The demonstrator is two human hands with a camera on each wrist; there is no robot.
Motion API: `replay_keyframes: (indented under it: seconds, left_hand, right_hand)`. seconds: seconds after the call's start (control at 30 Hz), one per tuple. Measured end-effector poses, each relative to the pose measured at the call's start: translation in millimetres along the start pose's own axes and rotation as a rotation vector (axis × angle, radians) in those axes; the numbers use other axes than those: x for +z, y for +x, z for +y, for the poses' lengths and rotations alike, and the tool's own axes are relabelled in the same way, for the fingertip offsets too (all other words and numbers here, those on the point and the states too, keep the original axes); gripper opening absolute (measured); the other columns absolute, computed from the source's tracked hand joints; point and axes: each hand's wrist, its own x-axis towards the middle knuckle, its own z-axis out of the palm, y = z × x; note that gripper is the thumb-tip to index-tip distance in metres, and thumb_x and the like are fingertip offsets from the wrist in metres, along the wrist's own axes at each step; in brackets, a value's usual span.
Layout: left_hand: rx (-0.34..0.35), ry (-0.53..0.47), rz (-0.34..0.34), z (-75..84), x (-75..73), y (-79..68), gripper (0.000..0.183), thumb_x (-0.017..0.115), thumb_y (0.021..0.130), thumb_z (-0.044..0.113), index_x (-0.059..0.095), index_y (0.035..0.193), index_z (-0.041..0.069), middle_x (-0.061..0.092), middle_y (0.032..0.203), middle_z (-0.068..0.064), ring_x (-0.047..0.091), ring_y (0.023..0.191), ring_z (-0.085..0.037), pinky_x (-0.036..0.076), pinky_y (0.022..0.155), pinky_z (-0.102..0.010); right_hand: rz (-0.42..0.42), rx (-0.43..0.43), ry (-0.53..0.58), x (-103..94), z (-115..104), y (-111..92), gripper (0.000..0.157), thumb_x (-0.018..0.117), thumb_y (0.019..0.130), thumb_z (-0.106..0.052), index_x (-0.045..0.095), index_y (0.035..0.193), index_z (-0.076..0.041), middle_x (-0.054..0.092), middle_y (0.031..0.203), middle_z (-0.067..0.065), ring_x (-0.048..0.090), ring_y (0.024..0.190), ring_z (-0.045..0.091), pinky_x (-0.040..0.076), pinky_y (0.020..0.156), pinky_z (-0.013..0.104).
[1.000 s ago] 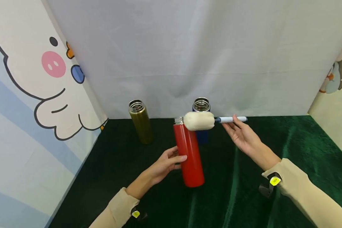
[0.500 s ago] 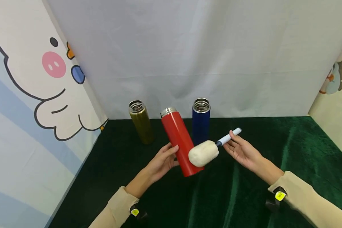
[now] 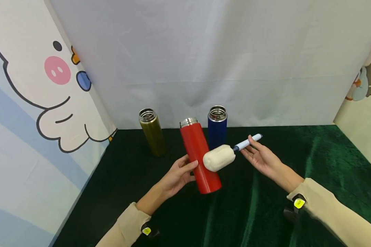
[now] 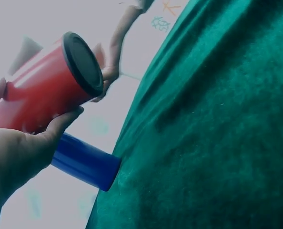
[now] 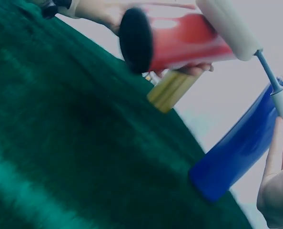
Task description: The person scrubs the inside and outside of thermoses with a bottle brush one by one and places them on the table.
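My left hand (image 3: 178,175) grips a red thermos bottle (image 3: 195,145) round its middle. The bottle has no lid, its steel neck leans up and to the left, and its dark base (image 4: 84,64) shows in the left wrist view, lifted off the cloth. With thumb and fingers my right hand (image 3: 264,159) pinches the pale handle (image 3: 246,142) of a bottle brush. The brush's fluffy cream head (image 3: 218,157) points down-left and overlaps the red bottle's right side in the head view. In the right wrist view the cream head (image 5: 229,28) crosses the red bottle's far end.
Behind the red bottle stand an olive-gold bottle (image 3: 153,133) on the left and a blue bottle (image 3: 217,128) on the right, both open-topped. Dark green velvet cloth (image 3: 334,178) covers the table. A pale curtain (image 3: 173,61) hangs along the back edge.
The brush head has dropped from the red bottle's neck to its side, rising slightly again lately. The bottle tipped left, then partly back upright. Both hands kept their hold.
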Motion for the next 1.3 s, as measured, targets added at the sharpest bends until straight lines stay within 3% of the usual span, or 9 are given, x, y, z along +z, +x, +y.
replay_keyframes:
  seconds: [0.17,0.33,0.5,0.63,0.77,0.87,1.1,1.3]
  left_hand:
    - [-0.034,0.089,-0.032,-6.2,1.8,-1.2,0.061,0.058,0.103,0.017,0.031,0.157,0.010,0.051,0.143,-0.003,0.058,0.127,-0.019,0.054,0.105,-0.041]
    - [-0.039,0.169,-0.035,-7.6,0.9,-2.9,0.061,0.062,0.101,0.021,0.036,0.154,0.006,0.055,0.138,-0.002,0.061,0.123,-0.018,0.055,0.103,-0.040]
    - [-0.030,0.205,-0.017,-4.0,-1.5,-4.9,0.054,0.054,0.106,0.025,0.037,0.154,0.005,0.061,0.135,0.001,0.063,0.120,-0.015,0.055,0.103,-0.039]
    - [-0.008,0.142,0.007,2.6,-3.3,-4.8,0.050,0.047,0.109,0.026,0.036,0.154,0.008,0.062,0.137,0.003,0.062,0.122,-0.013,0.056,0.099,-0.039]
    - [0.034,0.071,0.018,8.6,-5.0,-4.4,0.046,0.048,0.108,0.023,0.037,0.151,0.009,0.062,0.136,0.002,0.062,0.122,-0.013,0.057,0.099,-0.039]
    - [0.050,0.036,0.014,11.7,-4.4,-4.2,0.046,0.052,0.107,0.023,0.038,0.149,0.011,0.061,0.136,0.001,0.062,0.122,-0.015,0.056,0.100,-0.039]
    - [0.013,0.037,-0.020,7.7,-1.0,-5.9,0.056,0.060,0.103,0.024,0.034,0.151,0.012,0.059,0.136,0.000,0.063,0.120,-0.015,0.056,0.101,-0.037]
    - [-0.023,0.096,-0.058,-3.8,2.4,-5.0,0.063,0.063,0.102,0.026,0.033,0.154,0.006,0.058,0.136,0.000,0.063,0.120,-0.015,0.056,0.101,-0.035]
  right_hand:
    - [-0.033,-0.053,0.119,21.0,-10.3,3.5,0.050,0.058,0.102,-0.013,0.028,0.139,-0.029,0.063,0.112,0.012,0.075,0.098,0.025,0.056,0.099,0.026]
    - [-0.089,-0.095,0.235,26.3,-13.7,2.7,0.029,0.058,0.102,-0.011,0.046,0.128,-0.014,0.067,0.113,0.016,0.075,0.101,0.030,0.053,0.104,0.028]
    - [-0.089,-0.042,0.135,12.3,-1.1,1.2,0.031,0.054,0.104,-0.017,0.037,0.130,-0.018,0.067,0.114,0.011,0.073,0.103,0.023,0.055,0.101,0.027]
    - [-0.076,-0.011,-0.016,-3.8,9.5,-2.3,0.033,0.050,0.107,-0.024,0.030,0.133,-0.025,0.065,0.113,0.004,0.070,0.103,0.015,0.057,0.096,0.024]
    - [-0.147,-0.019,-0.162,-18.8,16.5,-2.8,0.015,0.043,0.110,-0.026,0.047,0.123,-0.020,0.065,0.106,0.000,0.067,0.098,0.010,0.058,0.089,0.022]
    - [-0.184,-0.037,-0.215,-24.3,17.8,-2.2,0.018,0.040,0.111,-0.027,0.055,0.113,-0.018,0.065,0.101,-0.002,0.066,0.094,0.008,0.058,0.085,0.021]
    - [-0.108,-0.044,-0.181,-14.0,13.1,3.9,0.015,0.046,0.108,-0.029,0.047,0.119,-0.018,0.061,0.103,0.000,0.065,0.093,0.009,0.058,0.083,0.019]
    - [-0.064,-0.058,-0.003,12.8,1.5,8.1,0.035,0.054,0.104,-0.023,0.030,0.129,-0.024,0.061,0.109,0.004,0.069,0.096,0.014,0.059,0.088,0.022]
